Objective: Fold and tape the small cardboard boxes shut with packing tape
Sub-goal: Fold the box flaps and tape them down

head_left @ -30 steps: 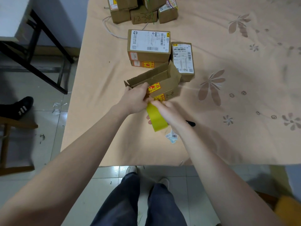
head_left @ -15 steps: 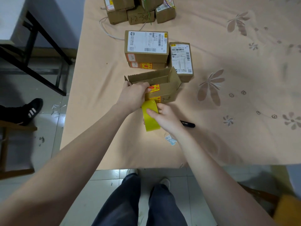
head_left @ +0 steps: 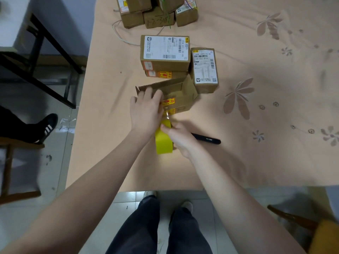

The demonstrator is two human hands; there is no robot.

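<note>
While the open box (head_left: 176,96) is being steadied on the table (head_left: 256,162) by the left hand (head_left: 145,110), whose fingers are spread flat over its near flap, the yellow tape roll (head_left: 163,142) is being gripped in the right hand (head_left: 178,136). A clear strip is being stretched from roll to box, just beyond the roll.

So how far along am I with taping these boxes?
Done: closed, labelled boxes stand behind, such as the large labelled box and the narrow one.

In hand: the open box, flaps up. Your left hand presses its near side while your right hand holds the yellow tape roll, a clear strip running to the box.

Left: fold those flaps and tape them.
</note>
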